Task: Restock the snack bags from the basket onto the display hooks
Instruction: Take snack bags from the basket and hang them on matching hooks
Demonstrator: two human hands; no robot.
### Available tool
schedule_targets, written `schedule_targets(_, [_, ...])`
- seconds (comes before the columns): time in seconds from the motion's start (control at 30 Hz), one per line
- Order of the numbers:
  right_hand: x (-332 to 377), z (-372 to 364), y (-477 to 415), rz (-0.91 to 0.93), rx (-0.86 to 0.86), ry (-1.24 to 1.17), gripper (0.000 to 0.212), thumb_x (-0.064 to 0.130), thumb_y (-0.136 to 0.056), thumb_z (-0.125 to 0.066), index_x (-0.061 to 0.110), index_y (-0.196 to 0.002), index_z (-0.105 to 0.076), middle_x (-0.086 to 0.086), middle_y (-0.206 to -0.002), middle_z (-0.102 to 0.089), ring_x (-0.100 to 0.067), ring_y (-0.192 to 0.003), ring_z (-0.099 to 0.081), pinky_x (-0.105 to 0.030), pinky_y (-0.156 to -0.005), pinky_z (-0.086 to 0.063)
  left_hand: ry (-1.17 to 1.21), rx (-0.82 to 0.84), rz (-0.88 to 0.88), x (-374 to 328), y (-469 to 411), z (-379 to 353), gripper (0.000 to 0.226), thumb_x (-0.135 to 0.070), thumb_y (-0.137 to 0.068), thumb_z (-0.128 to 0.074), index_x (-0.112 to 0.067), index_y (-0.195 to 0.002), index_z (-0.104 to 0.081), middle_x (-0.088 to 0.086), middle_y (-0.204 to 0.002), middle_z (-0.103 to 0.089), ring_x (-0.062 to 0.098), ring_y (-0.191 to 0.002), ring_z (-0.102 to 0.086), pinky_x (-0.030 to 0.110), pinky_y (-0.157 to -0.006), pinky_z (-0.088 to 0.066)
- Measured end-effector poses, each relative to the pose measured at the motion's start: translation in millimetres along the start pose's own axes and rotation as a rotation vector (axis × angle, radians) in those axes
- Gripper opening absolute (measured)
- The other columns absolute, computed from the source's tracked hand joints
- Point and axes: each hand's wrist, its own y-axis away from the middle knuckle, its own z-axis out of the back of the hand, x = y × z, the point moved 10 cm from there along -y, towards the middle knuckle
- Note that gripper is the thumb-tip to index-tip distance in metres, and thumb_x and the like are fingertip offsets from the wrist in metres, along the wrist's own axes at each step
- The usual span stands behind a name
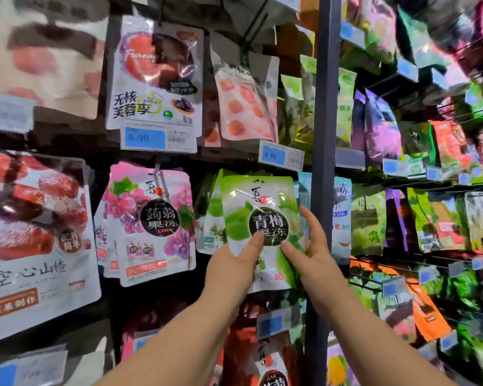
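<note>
**Green bag held up at the display**

Both bare hands are raised to a wall of hanging snack bags. The left hand (229,263) grips the green bag (260,218) at its lower left part: the thumb presses on the front, just under the black round label, and the other fingers are hidden behind the bag. The right hand (315,246) is open, fingers spread and pointing up; its thumb tip touches the front of the bag at the lower right, while the fingers stand along the bag's right edge. Whether those fingers touch the bag cannot be told.

The green bag is upright, in the middle row, in front of more green bags (209,218) that hang just behind and to its left. Its top reaches up under a blue price tag (280,157) marked 4.90. Whether the bag already sits on a hook cannot be seen.

Left of it hangs a row of pink bags (148,221). Above those hangs a white plum bag (154,73), with another blue tag (158,139) at its lower edge. Far left hang large bags with red fruit (37,227). Just right of the hands a grey post (322,135) runs from top to bottom; beyond it, more rows of coloured bags hang, blurred. Below the green bag, red bags (248,344) hang between the two forearms.
</note>
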Motion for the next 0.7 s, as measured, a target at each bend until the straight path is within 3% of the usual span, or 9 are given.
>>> schedule_targets(0.1, [-1, -2, -4, 0.029, -0.046, 0.035, 0.059, 0.02, -0.097, -0.062, 0.07, -0.123, -0.046, 0.03, -0.141, -0.046, 0.007, -0.128, -0.047, -0.029, -0.111, -0.04, -0.042, -0.034, 0.049, 1, -7, 3, 0.019, -0.056, -0.092, -0.054, -0.038, -0.087, -0.053, -0.015, -0.092, -0.059, 0.009, -0.089, -0.053, 0.025, -0.083, -0.037])
schedule_targets(0.2, [-3, -1, -8, 0.031, -0.09, 0.033, 0.052, 0.019, -0.097, -0.06, 0.061, -0.126, -0.048, 0.048, -0.129, -0.041, 0.03, -0.117, -0.037, -0.008, -0.099, -0.035, -0.081, -0.012, 0.036, 0, -16, 0, 0.033, -0.06, -0.091, -0.052, -0.029, -0.098, -0.062, -0.013, -0.095, -0.064, 0.011, -0.092, -0.06, 0.022, -0.069, -0.039])
schedule_targets(0.27, [-5, -1, -10, 0.035, -0.1, 0.042, 0.05, 0.021, -0.098, -0.059, 0.059, -0.128, -0.048, 0.045, -0.133, -0.04, 0.031, -0.119, -0.034, -0.004, -0.094, -0.032, -0.09, -0.01, 0.05, -1, -22, -1, 0.034, -0.057, -0.091, -0.053, -0.024, -0.095, -0.06, -0.013, -0.092, -0.061, 0.003, -0.081, -0.054, 0.021, -0.067, -0.037])
schedule_targets(0.33, [-6, -1, -14, 0.029, -0.105, 0.043, 0.048, 0.022, -0.098, -0.058, 0.059, -0.128, -0.049, 0.043, -0.135, -0.04, 0.032, -0.118, -0.034, 0.0, -0.09, -0.033, -0.082, -0.004, 0.055, 0, -28, -3, 0.049, -0.057, -0.093, -0.052, -0.016, -0.119, -0.059, -0.01, -0.097, -0.051, 0.005, -0.084, -0.045, 0.022, -0.08, -0.033])
schedule_targets(0.4, [-8, 0, -19, 0.015, -0.11, 0.038, 0.047, 0.023, -0.099, -0.058, 0.06, -0.125, -0.049, 0.042, -0.134, -0.04, 0.032, -0.115, -0.034, 0.0, -0.087, -0.034, -0.09, -0.013, 0.059, -2, -31, -3, 0.059, -0.055, -0.094, -0.05, -0.009, -0.131, -0.054, -0.009, -0.096, -0.047, 0.005, -0.086, -0.039, 0.021, -0.08, -0.031])
schedule_targets(0.47, [-10, 1, -23, 0.009, -0.111, 0.046, 0.046, 0.023, -0.099, -0.057, 0.057, -0.128, -0.049, 0.04, -0.136, -0.041, 0.031, -0.116, -0.035, -0.001, -0.088, -0.034, -0.122, -0.003, 0.076, -1, -36, -7, 0.037, -0.053, -0.095, -0.05, -0.02, -0.11, -0.056, -0.016, -0.084, -0.047, -0.001, -0.069, -0.037, 0.022, -0.069, -0.032])
schedule_targets(0.53, [-12, 4, -27, 0.002, -0.117, 0.046, 0.046, 0.022, -0.099, -0.057, 0.051, -0.134, -0.05, 0.035, -0.138, -0.044, 0.029, -0.118, -0.036, -0.001, -0.09, -0.034, -0.107, 0.026, 0.083, -3, -37, -11, 0.031, -0.054, -0.094, -0.051, -0.023, -0.09, -0.05, -0.018, -0.079, -0.045, -0.002, -0.069, -0.038, 0.022, -0.068, -0.032])
schedule_targets(0.6, [-14, 6, -31, -0.008, -0.123, 0.049, 0.045, 0.022, -0.099, -0.057, 0.048, -0.136, -0.051, 0.032, -0.139, -0.046, 0.026, -0.119, -0.037, -0.004, -0.093, -0.034, -0.112, 0.035, 0.081, 1, -43, -12, 0.045, -0.059, -0.092, -0.051, -0.019, -0.11, -0.061, -0.008, -0.1, -0.058, 0.009, -0.088, -0.047, 0.023, -0.077, -0.035])
schedule_targets(0.7, [-19, 8, -32, -0.017, -0.138, 0.051, 0.044, 0.023, -0.099, -0.057, 0.049, -0.134, -0.052, 0.034, -0.136, -0.048, 0.025, -0.118, -0.04, -0.006, -0.092, -0.035, -0.128, 0.018, 0.11, 10, -48, -12, 0.075, -0.062, -0.091, -0.05, -0.006, -0.14, -0.047, -0.002, -0.115, -0.05, 0.014, -0.105, -0.045, 0.023, -0.086, -0.03])
